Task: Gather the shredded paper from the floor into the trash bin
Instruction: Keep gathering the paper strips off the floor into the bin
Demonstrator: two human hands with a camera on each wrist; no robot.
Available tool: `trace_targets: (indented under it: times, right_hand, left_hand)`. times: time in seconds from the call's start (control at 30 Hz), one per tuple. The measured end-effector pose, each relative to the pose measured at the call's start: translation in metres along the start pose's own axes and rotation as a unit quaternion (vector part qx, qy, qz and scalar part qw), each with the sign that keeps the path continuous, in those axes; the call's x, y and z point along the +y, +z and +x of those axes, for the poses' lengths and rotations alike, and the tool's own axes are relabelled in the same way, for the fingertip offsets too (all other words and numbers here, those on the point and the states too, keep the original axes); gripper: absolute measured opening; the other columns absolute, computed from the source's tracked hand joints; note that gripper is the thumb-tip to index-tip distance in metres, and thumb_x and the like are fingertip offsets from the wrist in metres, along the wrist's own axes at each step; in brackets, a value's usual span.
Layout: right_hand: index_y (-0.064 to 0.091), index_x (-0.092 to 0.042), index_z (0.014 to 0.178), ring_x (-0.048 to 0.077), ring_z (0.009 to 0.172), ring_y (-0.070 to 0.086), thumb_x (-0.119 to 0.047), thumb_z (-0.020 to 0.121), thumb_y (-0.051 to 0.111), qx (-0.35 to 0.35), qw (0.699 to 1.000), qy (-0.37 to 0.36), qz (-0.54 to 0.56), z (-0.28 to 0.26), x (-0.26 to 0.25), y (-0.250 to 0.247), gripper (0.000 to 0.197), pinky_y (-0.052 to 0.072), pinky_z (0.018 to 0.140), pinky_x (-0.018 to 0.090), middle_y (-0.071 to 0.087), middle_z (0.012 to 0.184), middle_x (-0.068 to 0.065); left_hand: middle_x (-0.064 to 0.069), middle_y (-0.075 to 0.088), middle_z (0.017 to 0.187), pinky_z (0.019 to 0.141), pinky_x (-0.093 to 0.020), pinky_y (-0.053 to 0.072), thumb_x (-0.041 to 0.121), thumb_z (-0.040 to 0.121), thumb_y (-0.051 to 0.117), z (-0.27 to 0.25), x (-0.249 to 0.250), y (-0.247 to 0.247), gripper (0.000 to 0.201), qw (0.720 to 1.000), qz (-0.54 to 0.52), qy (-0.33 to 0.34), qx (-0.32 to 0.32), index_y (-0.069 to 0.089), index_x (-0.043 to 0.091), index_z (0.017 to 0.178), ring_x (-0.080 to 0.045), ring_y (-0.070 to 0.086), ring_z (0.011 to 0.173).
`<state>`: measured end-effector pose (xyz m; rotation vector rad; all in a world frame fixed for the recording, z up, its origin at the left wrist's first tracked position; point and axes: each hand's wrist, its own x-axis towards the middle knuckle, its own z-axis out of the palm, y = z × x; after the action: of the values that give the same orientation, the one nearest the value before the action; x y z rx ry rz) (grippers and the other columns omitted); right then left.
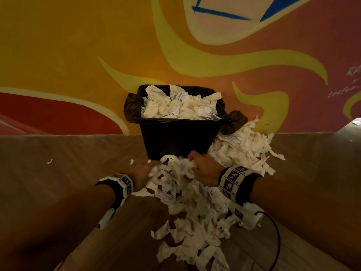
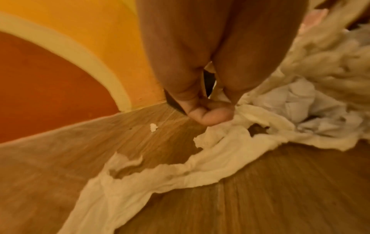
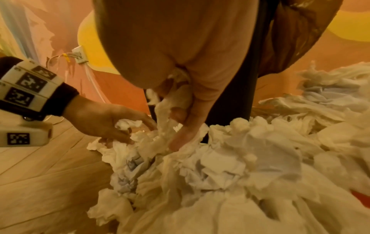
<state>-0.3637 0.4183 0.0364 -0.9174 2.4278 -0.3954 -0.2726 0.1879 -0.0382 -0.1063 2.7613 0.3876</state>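
Observation:
A black trash bin stands against the wall, heaped with white shredded paper. More shredded paper lies in a long pile on the wood floor from the bin's foot towards me, and another heap sits to the bin's right. Both hands are low at the bin's base, at the pile's far end. My left hand has its fingers curled on a paper strip. My right hand grips a bunch of strands, its fingers buried in the paper.
A dark bin liner hangs over the bin's sides. The painted wall is right behind it. A black cable loops on the floor at the right. Small scraps lie at the left. A wall socket shows low down.

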Motion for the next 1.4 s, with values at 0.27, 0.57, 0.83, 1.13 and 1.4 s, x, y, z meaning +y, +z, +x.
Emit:
trace_targets:
  times: [0.27, 0.57, 0.83, 1.13, 1.4]
  right_hand:
    - [0.057, -0.029, 0.109, 0.016, 0.096, 0.04, -0.065, 0.089, 0.036, -0.044, 0.997, -0.012, -0.062, 0.003, -0.009, 0.006, 0.047, 0.037, 0.088, 0.032, 0.042, 0.104, -0.004]
    - [0.053, -0.002, 0.12, 0.033, 0.117, 0.045, -0.004, 0.089, 0.05, -0.025, 0.996, 0.01, -0.088, 0.032, -0.029, 0.006, 0.031, 0.041, 0.096, 0.033, 0.046, 0.127, 0.018]
    - [0.052, -0.011, 0.125, 0.032, 0.121, 0.041, -0.003, 0.086, 0.054, -0.055, 0.991, -0.043, -0.115, 0.039, -0.046, 0.024, 0.04, 0.037, 0.103, 0.037, 0.039, 0.131, 0.014]
    - [0.055, -0.013, 0.106, 0.032, 0.095, 0.057, -0.031, 0.095, 0.05, -0.062, 0.977, -0.084, -0.185, 0.048, -0.067, 0.056, 0.022, 0.045, 0.075, 0.035, 0.049, 0.119, 0.014]
    - [0.017, -0.03, 0.149, 0.038, 0.138, 0.026, -0.044, 0.085, 0.065, -0.203, 0.945, -0.099, -0.237, 0.059, -0.074, 0.094, 0.081, 0.03, 0.109, 0.047, 0.017, 0.155, 0.013]
  left_hand:
    - [-0.007, 0.039, 0.148, 0.109, -0.036, 0.037, 0.033, 0.094, 0.054, 0.015, 0.003, 0.015, 0.064, 1.0, 0.019, -0.006, -0.01, 0.025, 0.025, 0.151, -0.026, 0.044, 0.131]
    - [-0.004, 0.057, 0.069, 0.058, -0.026, 0.043, 0.03, 0.101, 0.043, -0.003, 0.001, -0.014, 0.034, 0.985, -0.163, -0.056, 0.018, 0.054, 0.011, 0.076, -0.019, 0.051, 0.061]
    - [-0.003, 0.049, 0.051, 0.049, -0.027, 0.035, 0.019, 0.092, 0.058, -0.022, -0.02, -0.048, 0.037, 0.913, -0.367, -0.102, 0.145, 0.049, 0.009, 0.058, -0.013, 0.044, 0.044]
    - [0.013, 0.055, 0.077, 0.059, -0.028, 0.04, 0.014, 0.097, 0.047, -0.05, -0.066, -0.029, 0.024, 0.912, -0.309, -0.083, 0.258, 0.047, 0.031, 0.08, -0.004, 0.051, 0.068]
    - [-0.003, 0.033, 0.135, 0.101, -0.045, 0.04, 0.072, 0.084, 0.036, -0.071, -0.089, 0.014, 0.059, 0.98, -0.163, -0.114, -0.011, 0.024, 0.047, 0.136, -0.03, 0.045, 0.116]
